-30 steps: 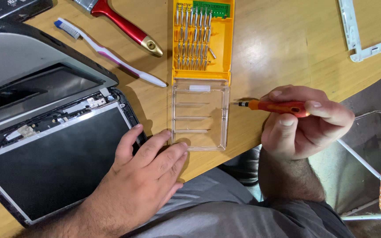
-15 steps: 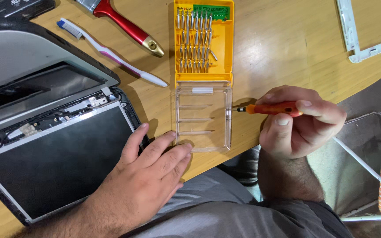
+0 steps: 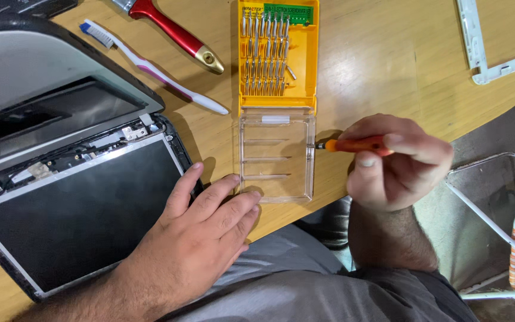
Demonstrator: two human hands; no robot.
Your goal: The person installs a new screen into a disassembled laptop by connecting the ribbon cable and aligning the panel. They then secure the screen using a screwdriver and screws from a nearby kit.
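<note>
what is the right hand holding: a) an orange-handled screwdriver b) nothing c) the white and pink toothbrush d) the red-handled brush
a: the right hand grips an orange-handled screwdriver, its tip pointing at the clear lid of the open yellow bit case; the toothbrush and the red-handled brush lie untouched on the wooden table.
</note>
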